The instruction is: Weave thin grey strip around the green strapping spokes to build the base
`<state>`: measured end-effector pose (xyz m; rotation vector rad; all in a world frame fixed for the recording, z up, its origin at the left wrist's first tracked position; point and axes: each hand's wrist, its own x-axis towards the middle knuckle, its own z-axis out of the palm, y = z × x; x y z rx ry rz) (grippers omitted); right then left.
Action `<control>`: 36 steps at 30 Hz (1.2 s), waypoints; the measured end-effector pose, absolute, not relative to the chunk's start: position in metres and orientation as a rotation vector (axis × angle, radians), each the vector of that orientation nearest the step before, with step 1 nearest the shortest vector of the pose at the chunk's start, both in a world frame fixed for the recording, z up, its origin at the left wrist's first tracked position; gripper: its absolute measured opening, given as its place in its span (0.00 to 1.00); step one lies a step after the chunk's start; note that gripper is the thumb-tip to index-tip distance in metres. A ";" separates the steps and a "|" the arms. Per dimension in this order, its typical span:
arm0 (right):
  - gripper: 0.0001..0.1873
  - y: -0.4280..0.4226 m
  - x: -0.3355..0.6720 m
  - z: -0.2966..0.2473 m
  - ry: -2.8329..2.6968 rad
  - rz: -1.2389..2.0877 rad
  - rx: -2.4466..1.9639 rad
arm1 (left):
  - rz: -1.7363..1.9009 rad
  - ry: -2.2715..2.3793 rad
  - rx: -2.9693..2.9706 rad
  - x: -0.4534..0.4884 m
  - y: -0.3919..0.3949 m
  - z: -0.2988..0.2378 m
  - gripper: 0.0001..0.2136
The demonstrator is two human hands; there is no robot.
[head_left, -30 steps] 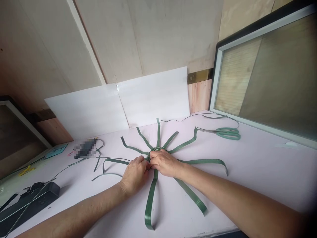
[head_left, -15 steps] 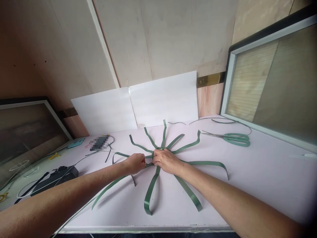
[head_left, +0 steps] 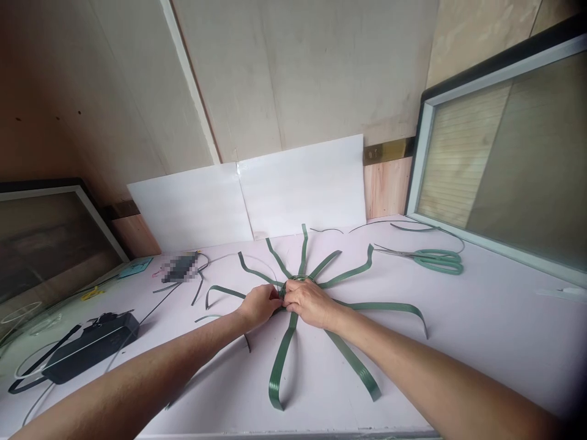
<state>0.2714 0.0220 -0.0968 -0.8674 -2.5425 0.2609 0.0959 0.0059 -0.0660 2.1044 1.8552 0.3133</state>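
Observation:
Green plastic strips [head_left: 280, 366] spread outward like spokes from a small woven ring [head_left: 300, 279] on the pale tabletop. At the ring's left edge, my left hand [head_left: 262, 302] is closed, its fingertips pinched close to the weave. My right hand [head_left: 306, 302] covers the near part of the ring, fingers curled and pressing on the strips there. Both hands hide the spot where the strips cross. A thin dark strand arcs up behind my left hand.
Scissors with green handles [head_left: 438, 261] lie to the right, near a framed glass panel [head_left: 504, 153]. At left are a black power adapter [head_left: 92, 345], a blurred dark object [head_left: 180, 267] and loose cords. White boards [head_left: 302, 183] lean on the back wall.
My left hand has moved slightly right, up against the ring and nearer my right hand. A thin strand now loops behind it. My right hand stays on the ring.

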 end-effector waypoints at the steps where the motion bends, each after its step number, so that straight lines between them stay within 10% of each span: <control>1: 0.09 0.021 0.271 -0.096 -2.539 0.262 -0.875 | 0.339 1.852 2.114 0.098 0.009 -0.068 0.06; 25: 0.10 0.025 0.288 -0.082 -2.019 0.854 -1.089 | 0.474 1.699 2.603 0.105 0.037 -0.102 0.10; 36: 0.08 0.013 0.308 -0.058 -2.071 0.464 -1.170 | 0.540 1.933 2.374 0.089 0.029 -0.097 0.08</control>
